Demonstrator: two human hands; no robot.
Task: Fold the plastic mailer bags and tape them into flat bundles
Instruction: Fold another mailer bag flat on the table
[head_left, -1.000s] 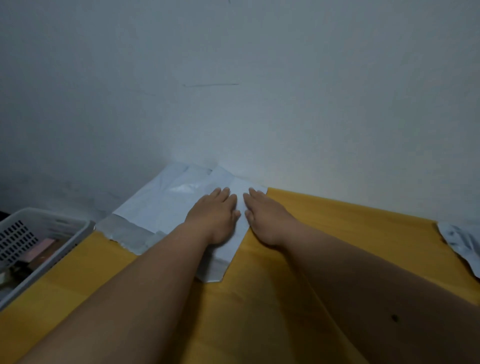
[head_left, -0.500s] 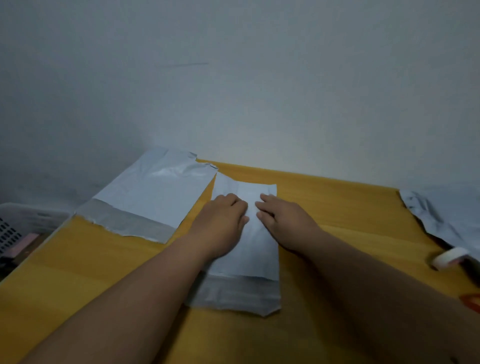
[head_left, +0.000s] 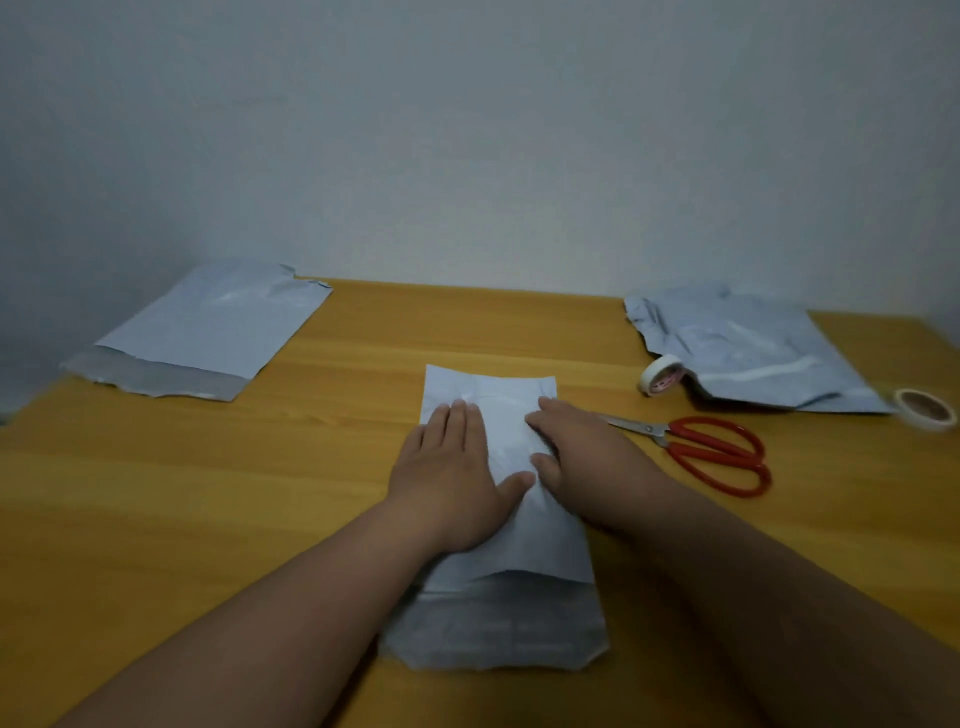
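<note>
The folded mailer bag (head_left: 511, 525) is laid flat in the middle of the yellow table (head_left: 208, 493). It is pressed down by the left hand (head_left: 457, 478) and the right hand (head_left: 582, 457), fingers straight, nothing gripped. The slippery plastic could spring open if the hands are lifted before tape (head_left: 661, 375) is fetched.

The folded plastic mailer bag (head_left: 498, 571) at six o'clock is pale blue-grey, with a darker grey band along its near flap. A flat plastic mailer bag (head_left: 208, 332) at ten o'clock shows the same two tones. The crumpled one (head_left: 748, 353) at two o'clock is blue-grey. Scissors (head_left: 711, 457) have red handles. Two tape rolls (head_left: 661, 375) (head_left: 925, 409) are cream-white. The wooden table (head_left: 182, 493) is honey-yellow, faintly grained.
</note>
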